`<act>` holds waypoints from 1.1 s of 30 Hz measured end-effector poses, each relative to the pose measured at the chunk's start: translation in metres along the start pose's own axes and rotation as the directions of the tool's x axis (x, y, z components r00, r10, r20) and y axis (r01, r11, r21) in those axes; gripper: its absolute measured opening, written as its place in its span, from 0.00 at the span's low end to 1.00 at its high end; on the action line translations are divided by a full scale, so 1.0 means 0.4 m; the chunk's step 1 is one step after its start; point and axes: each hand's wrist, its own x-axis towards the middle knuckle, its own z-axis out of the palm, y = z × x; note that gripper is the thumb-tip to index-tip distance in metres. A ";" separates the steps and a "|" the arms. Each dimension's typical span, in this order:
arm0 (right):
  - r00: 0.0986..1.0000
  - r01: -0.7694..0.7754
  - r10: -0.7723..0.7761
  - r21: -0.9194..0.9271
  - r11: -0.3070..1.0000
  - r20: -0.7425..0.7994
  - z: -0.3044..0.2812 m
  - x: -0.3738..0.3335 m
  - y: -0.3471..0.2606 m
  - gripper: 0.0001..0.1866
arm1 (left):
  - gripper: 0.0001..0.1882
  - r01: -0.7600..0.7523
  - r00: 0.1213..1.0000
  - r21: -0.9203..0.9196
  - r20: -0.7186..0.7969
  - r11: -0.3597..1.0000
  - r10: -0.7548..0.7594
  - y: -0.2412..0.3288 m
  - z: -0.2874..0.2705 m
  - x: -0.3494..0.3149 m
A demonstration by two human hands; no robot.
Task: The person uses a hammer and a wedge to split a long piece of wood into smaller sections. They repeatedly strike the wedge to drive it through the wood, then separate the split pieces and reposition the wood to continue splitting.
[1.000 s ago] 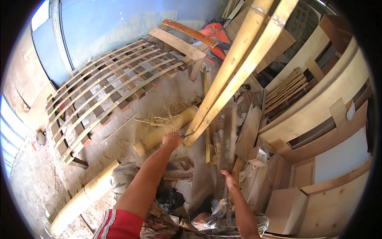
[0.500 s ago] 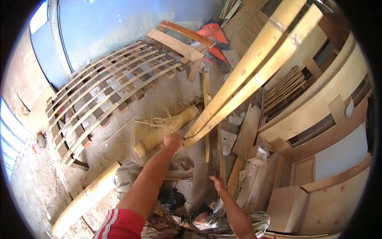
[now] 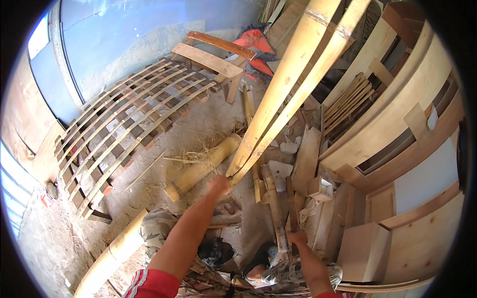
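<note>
A long yellow bamboo pole (image 3: 283, 82) rises toward the upper right, split lengthwise into two halves with a gap between them. At its low end my left hand (image 3: 219, 185) is closed in a fist. From this fist a thin dark edge (image 3: 230, 176) reaches into the split; it looks like a knife blade, and its handle is hidden. My right hand (image 3: 298, 237), lower right, is closed around a narrow dark wooden stick (image 3: 291, 203). Just left of the stick stands a thinner bamboo length (image 3: 274, 208), apart from my fingers.
A thick bamboo log (image 3: 198, 171) with shavings lies beyond my left hand. Another bamboo pole (image 3: 117, 253) lies lower left. A slatted frame (image 3: 134, 119) and a wooden bench (image 3: 208, 59) stand farther back. Wooden furniture panels (image 3: 392, 149) line the right side.
My right hand and the dark stick have moved right, uncovering the thinner bamboo length. The split pole's upper part has shifted left in view. My left fist stays at its low end.
</note>
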 end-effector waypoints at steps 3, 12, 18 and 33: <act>0.998 0.013 -0.009 -0.055 0.998 0.065 -0.026 -0.001 -0.008 0.39 | 0.15 0.039 0.998 0.005 0.053 0.999 -0.040 -0.024 -0.014 0.001; 0.784 0.567 -0.510 0.075 0.820 -0.353 -0.195 0.107 -0.231 0.37 | 0.17 -0.007 0.997 -0.042 0.081 0.999 0.010 0.057 0.030 0.004; 0.388 0.877 -0.530 0.479 -0.040 -0.754 -0.591 -0.360 -0.683 0.34 | 0.19 0.042 0.997 -0.038 0.067 0.998 -0.039 0.020 0.042 0.023; 0.520 0.780 -0.275 0.581 -0.235 -0.809 -0.626 -0.450 -0.912 0.40 | 0.46 -0.692 0.609 -0.468 -0.787 0.549 0.098 0.222 -0.368 0.009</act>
